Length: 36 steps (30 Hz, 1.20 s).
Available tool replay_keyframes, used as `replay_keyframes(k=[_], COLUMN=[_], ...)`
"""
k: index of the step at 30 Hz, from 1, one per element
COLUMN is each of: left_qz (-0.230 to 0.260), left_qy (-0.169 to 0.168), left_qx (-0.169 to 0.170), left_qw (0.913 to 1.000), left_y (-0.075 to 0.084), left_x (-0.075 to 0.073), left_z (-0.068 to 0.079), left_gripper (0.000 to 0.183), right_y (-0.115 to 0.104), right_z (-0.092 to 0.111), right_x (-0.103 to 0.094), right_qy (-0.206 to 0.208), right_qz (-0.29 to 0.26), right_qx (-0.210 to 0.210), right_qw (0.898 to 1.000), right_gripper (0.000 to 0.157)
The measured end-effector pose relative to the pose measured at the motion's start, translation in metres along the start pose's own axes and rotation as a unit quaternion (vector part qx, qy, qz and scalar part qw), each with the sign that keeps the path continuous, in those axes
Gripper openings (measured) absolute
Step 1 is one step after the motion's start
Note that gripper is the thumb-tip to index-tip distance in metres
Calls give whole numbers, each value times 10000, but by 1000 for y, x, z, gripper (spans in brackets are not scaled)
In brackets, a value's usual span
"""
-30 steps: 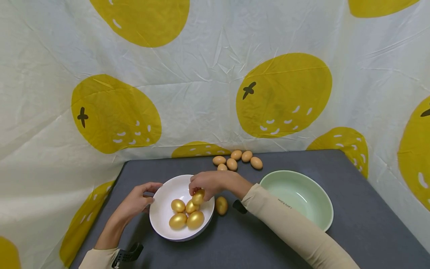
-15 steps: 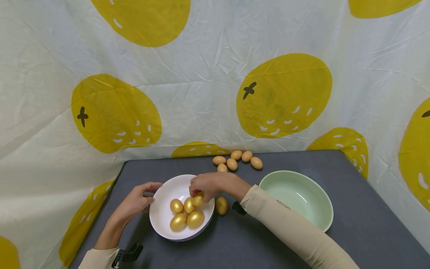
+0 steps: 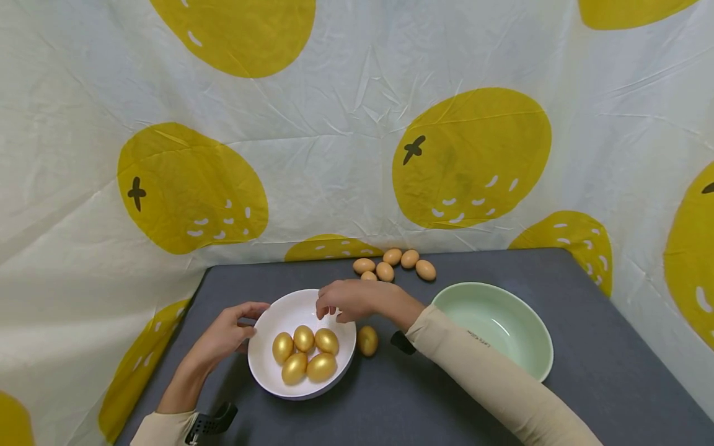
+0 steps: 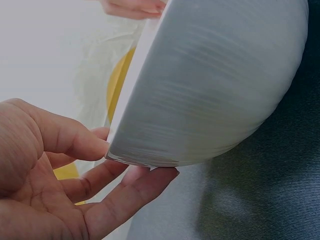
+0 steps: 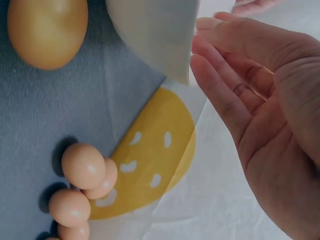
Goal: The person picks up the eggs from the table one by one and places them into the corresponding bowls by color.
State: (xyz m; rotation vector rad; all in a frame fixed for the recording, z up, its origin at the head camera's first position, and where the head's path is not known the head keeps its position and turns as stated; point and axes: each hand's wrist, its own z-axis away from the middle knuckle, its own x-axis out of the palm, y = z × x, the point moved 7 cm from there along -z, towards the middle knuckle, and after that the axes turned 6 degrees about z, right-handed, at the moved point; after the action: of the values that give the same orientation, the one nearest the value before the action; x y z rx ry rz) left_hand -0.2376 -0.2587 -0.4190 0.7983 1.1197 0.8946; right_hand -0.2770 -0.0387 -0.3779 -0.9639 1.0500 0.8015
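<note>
A white bowl (image 3: 268, 371) stands on the table with several golden eggs (image 3: 294, 368) grouped in it. My left hand (image 3: 223, 331) holds the bowl's left rim. In the left wrist view its thumb (image 4: 85, 142) lies at the rim and its fingers (image 4: 145, 192) lie against the outer wall. Over the bowl's far right side hovers my right hand (image 3: 351, 300), fingers loosely bent, nothing in them. The right wrist view shows that empty palm (image 5: 280, 115) beside the bowl's rim. One more golden egg (image 3: 367, 341) lies on the table just right of the bowl.
A pale green bowl (image 3: 524, 322) stands to the right, partly behind the right sleeve (image 3: 480, 365). Several brown eggs (image 3: 385, 271) lie near the far edge of the dark table (image 3: 602, 371). A fruit-print cloth (image 3: 334, 179) hangs behind.
My right hand has let go of a golden egg inside the white bowl and risen slightly. The eggs in the bowl have shifted and spread a little. The left hand has stayed put.
</note>
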Motion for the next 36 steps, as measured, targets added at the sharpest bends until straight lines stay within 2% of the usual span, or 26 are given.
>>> replay_keyframes(k=[9,16,21,26,30,36], left_qz=[12,5,-19,-26,-36,-38], left_qy=[-42,-60,-59,-48,-32,-35], left_qx=[14,4,10,5,14,22], left_qw=[10000,10000,10000,10000,10000,10000], left_y=[0,1,0,0,0,0], left_x=[0,0,0,0,-1,-1], left_z=[-1,-1,-1,-1,0,-1], left_gripper=[52,52,52,52,52,52], right_y=[15,28,36,43,46,45], right_z=[24,42,49,51,51,51], right_x=[-15,-15,-8,1,12,24], right_qy=[554,646,468,116,-167,-354], right_qz=[-517,-735,-726,-651,-773,-920], right_qx=[190,487,667,775,856,857], right_qw=[9969,9940,9940,9948,9932,9914], right_gripper=[34,39,37,36,33,37])
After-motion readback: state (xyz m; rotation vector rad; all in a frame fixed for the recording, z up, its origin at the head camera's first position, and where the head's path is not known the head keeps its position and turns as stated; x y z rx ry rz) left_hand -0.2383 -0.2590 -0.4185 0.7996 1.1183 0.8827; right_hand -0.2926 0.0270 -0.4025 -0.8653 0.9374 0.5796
